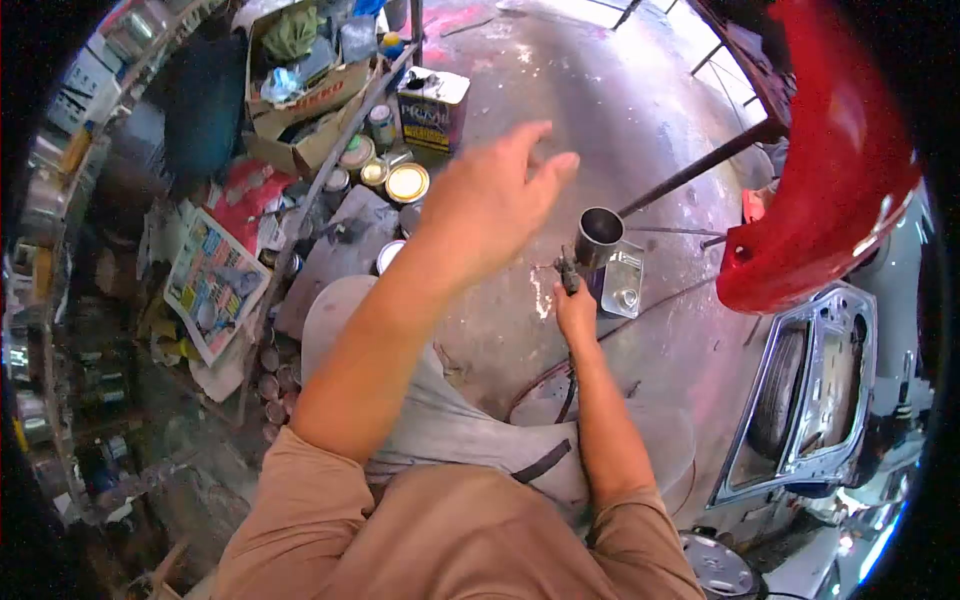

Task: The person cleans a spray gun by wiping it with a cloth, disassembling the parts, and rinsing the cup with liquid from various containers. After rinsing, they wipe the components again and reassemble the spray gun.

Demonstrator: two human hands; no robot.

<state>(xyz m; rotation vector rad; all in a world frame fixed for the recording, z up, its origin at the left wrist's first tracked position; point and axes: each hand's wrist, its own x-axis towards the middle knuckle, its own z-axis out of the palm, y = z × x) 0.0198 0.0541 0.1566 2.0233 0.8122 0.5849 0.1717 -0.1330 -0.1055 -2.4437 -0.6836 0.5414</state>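
Observation:
My left hand [495, 200] is raised in front of me, blurred, with thumb and forefinger apart and nothing visible between them. Below and right of it, my right hand [574, 305] is wrapped round the grip of a spray gun [568, 272]. A dark, open-topped metal cup [600, 236] sits at the top of the gun. Just beyond that hand a rectangular metal can [624, 280] stands on the floor. A hose [568, 398] runs down from the gun.
A red painted panel [820, 170] hangs at the upper right. A car door [800, 390] leans below it. Paint cans [407, 183], a square tin [433, 108] and a cardboard box [310, 125] are at the upper left, beside a metal-framed shelf with newspaper [216, 285].

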